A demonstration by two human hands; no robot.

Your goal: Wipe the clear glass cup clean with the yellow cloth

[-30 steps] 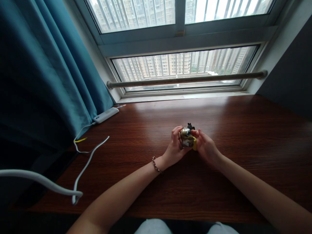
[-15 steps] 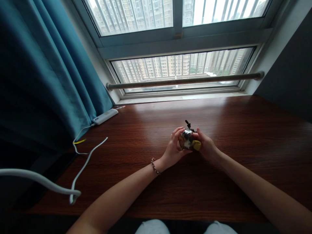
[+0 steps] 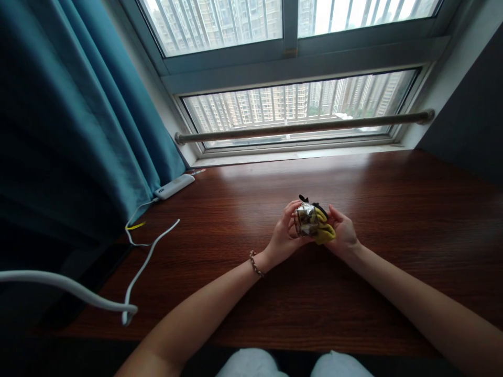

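Above the middle of the brown table (image 3: 220, 230) I hold a small shiny, rounded object (image 3: 306, 219), silvery and partly see-through. My left hand (image 3: 285, 230) curls around its left side, thumb below and fingers above. A crumpled piece of yellow cloth (image 3: 325, 233) sticks out of its right side, and a black cord or strap (image 3: 304, 199) shows along its top. Against the yellow cloth, on the right, rests my right hand (image 3: 342, 230), closed on it with its thumb up; its other fingertips are partly hidden behind the cloth.
White cables (image 3: 151, 248) lie at the left, one arching over the table's front left. A white power strip or power bank (image 3: 175, 186) sits beside the blue curtain (image 3: 129, 131). Behind the table, a metal rail (image 3: 306, 128) crosses the window.
My right hand has shifted right, off the shiny object's face. More of the yellow cloth and black strap now shows. The view has tilted slightly.
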